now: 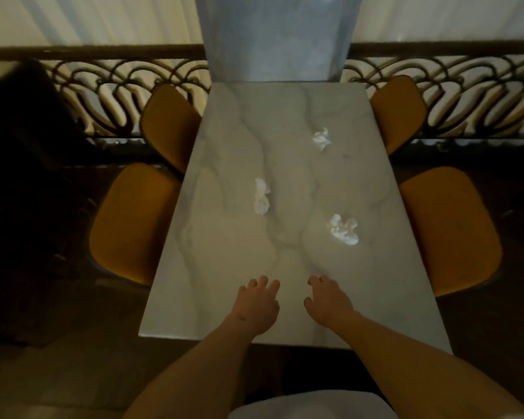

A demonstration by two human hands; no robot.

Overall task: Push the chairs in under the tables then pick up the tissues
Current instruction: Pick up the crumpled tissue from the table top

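while both hands rest low over the near end of the marble table (224, 140), nothing is in either grasp. left hand (259, 306): palm down, fingers loosely curled and spread, empty, over the tabletop near its front edge; contact with the surface cannot be told. right hand (327, 300): palm down, fingers curled in a slack claw, empty, just beside the left with a bare strip of table between them.

three crumpled white tissues lie on the table, all beyond the fingertips. near right tissue (344, 229): ahead of the right hand and slightly to its right, the closest of the three, apart from the fingers. middle tissue (261, 196): ahead of the left hand, farther up the table, elongated. far tissue (322, 139): well apart from both hands, toward the far right part of the table.

four mustard-yellow chairs flank the table, two per side. near left chair (130, 222) and near right chair (448, 228): backs close to the table edges. far left chair (170, 125) and far right chair (400, 113): also tucked against the sides.

dark ornate railing (103, 95) runs behind the table, pale curtains beyond it.
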